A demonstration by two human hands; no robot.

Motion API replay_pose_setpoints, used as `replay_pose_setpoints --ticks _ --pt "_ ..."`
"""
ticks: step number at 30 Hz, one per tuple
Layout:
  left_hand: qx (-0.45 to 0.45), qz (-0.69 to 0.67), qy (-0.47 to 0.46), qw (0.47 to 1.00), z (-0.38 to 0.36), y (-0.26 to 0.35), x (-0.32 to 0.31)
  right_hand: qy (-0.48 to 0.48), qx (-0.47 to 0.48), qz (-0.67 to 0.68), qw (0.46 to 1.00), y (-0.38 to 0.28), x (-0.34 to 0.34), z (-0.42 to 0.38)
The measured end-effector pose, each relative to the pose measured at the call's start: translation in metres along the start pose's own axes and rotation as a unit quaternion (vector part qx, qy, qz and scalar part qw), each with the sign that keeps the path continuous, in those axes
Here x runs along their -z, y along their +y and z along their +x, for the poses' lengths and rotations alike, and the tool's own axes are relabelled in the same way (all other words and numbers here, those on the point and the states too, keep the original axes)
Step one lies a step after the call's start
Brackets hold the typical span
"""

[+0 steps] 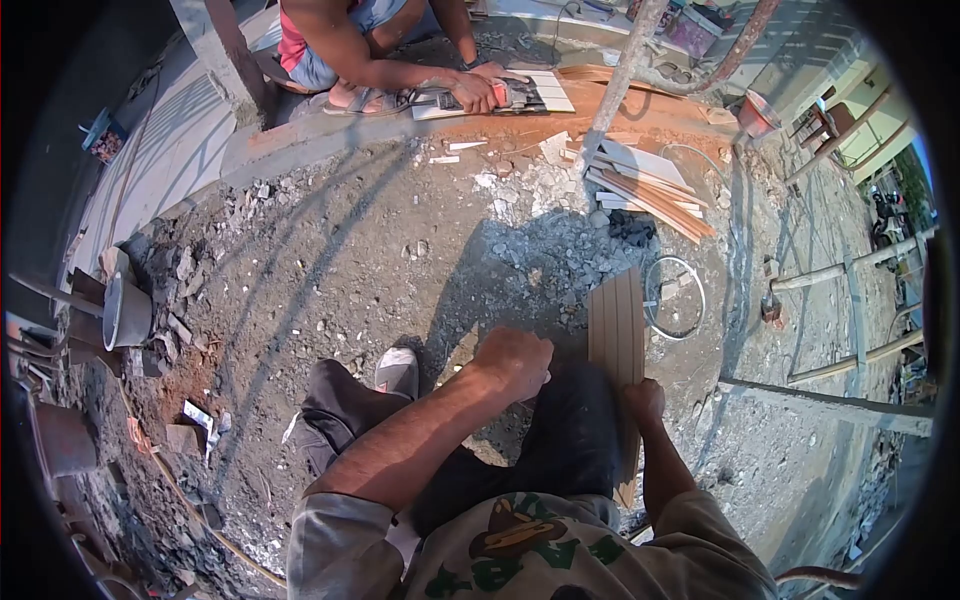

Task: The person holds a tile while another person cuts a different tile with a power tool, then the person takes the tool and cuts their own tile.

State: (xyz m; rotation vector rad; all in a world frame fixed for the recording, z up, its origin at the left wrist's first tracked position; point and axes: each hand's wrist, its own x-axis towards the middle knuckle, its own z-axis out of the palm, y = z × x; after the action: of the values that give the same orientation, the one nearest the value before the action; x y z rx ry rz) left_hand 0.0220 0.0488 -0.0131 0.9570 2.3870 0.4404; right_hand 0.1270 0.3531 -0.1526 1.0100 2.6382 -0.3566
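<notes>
My right hand [645, 400] grips the edge of a bundle of long brown tile strips [617, 325], which stands beside my right thigh with its far end pointing forward. Thin lines run along the bundle's length. Over my knees, my left hand [515, 362] is closed in a fist; a small pale bit shows at its fingers, but I cannot tell what it is. My dark trousers [570, 430] and one grey shoe [397, 372] are below. A white ring [675, 298] lies on the ground just right of the strips.
Across the rubble, a co-worker crouches with both hands at a red power cutter [503, 95] on pale tiles [552, 92]. More brown and white strips [655, 195] lie by a wooden post [622, 85]. Buckets [127, 312] stand at left; poles [830, 405] cross the right side.
</notes>
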Motion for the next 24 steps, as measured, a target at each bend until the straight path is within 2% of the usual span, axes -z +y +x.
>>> replay_pose_setpoints --ticks 24 --pt "-0.006 0.012 0.000 1.000 -0.001 0.000 0.001 -0.007 0.004 0.001 1.000 -0.001 0.003 -0.002"
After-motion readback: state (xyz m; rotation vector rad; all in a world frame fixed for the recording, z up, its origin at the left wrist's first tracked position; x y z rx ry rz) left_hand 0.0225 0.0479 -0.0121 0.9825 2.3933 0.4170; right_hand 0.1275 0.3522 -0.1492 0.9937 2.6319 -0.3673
